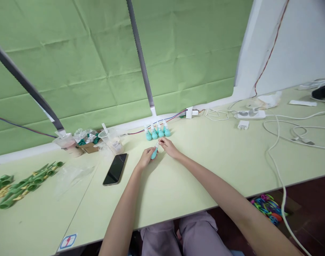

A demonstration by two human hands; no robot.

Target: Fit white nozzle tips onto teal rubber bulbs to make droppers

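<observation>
My left hand (pixel 145 157) is closed around a small teal bulb-shaped bottle (pixel 154 153), which is tilted with its clear tip up and to the right. At that tip, the fingers of my right hand (pixel 168 147) are pinched together; exactly what they grip there is too small to make out. Just beyond both hands, several matching teal bottles (pixel 154 134) with clear, pale tops stand upright in a row against the base of the green cloth.
Left of my hands lies a black phone (pixel 115 169). Behind it are a plastic cup (pixel 110 140), another cup (pixel 69 145) and a small cardboard box (pixel 90 147). Green tubular pieces (pixel 31 186) lie far left. A power strip (pixel 250 114), white charger (pixel 243 124) and loose cables occupy the right.
</observation>
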